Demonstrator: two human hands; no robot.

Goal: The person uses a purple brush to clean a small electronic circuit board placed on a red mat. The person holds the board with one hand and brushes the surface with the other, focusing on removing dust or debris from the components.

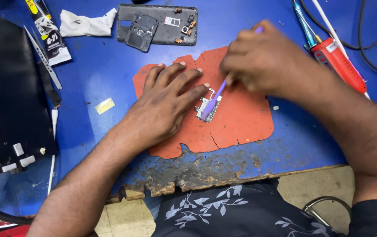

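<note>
On the orange mat (241,118) my left hand (164,105) lies flat, grip open, pinning the small circuit board (207,108) so my right hand (259,59), grip closed on the purple brush (217,94), can scrub it.

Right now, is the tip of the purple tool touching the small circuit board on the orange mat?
Touching. The head view shows the purple tool, held in the right hand, lying with its tip on the small circuit board, no gap visible.

Your only package: a glue tube pack (50,33), long, black, white and yellow, lying tilted at the table's (100,66) far left. A small yellowish sticker (104,105) lies left of your left hand (162,107).
</note>
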